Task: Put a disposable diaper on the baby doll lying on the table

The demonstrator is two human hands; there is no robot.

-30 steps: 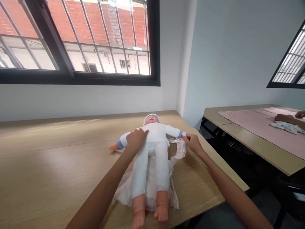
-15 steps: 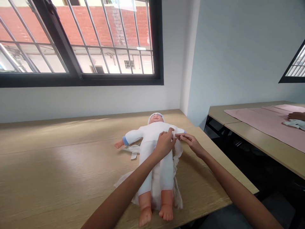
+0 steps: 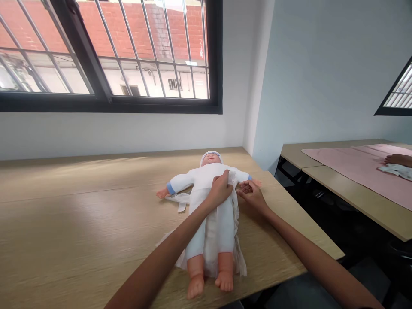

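A baby doll (image 3: 206, 177) in a white suit with blue cuffs and a white cap lies face up on the wooden table, its bare feet towards me. Thin white cloth (image 3: 210, 246) is spread beneath it and gathers along its side. My left hand (image 3: 221, 189) rests over the doll's belly, its fingers closed on a bunched edge of the cloth; the grip is partly hidden. Beside the doll's waist, just below its outstretched arm, is my right hand (image 3: 254, 197), fingers loosely bent and apart. A white strap (image 3: 182, 201) lies on the other side of the doll.
The wooden table (image 3: 80, 223) reaches the wall below a barred window (image 3: 154, 105). Its right edge drops to a dark gap. Across it, another table holds a pink cloth (image 3: 347, 165), where another person's hand (image 3: 399, 160) touches a patterned white cloth (image 3: 397, 170).
My right hand has come off the cloth, moving slightly down, and its fingers have curled. My left hand has shifted a little and drawn the cloth edge over the doll's belly.
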